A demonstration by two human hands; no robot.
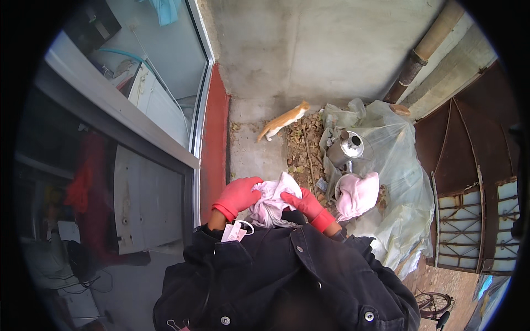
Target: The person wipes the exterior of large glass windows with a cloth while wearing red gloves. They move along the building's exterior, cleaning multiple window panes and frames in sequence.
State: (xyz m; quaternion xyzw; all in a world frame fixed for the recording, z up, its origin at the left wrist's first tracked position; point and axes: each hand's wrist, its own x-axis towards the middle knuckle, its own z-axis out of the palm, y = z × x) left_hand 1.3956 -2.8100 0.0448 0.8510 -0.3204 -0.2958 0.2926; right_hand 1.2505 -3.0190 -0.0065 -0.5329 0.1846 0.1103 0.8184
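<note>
A pale pink patterned cloth [271,202], bunched and creased, hangs between my two hands close to my dark jacket. My left hand [240,194], in a red rubber glove, grips its left side. On the other side my right hand [304,202], gloved the same way, pinches the cloth's upper right edge. A second pink cloth [358,194] lies heaped to the right, on a support that is mostly hidden. Just above that heap stands a silver metal kettle [345,149] on clear plastic sheeting [393,145].
An orange and white cat [283,121] is on the concrete path ahead, beside dry leaves [306,140]. Glass panes in a metal frame [120,103] and a red wall base [213,145] run along the left. A pipe [418,58] and rusty metal gate [459,165] stand right.
</note>
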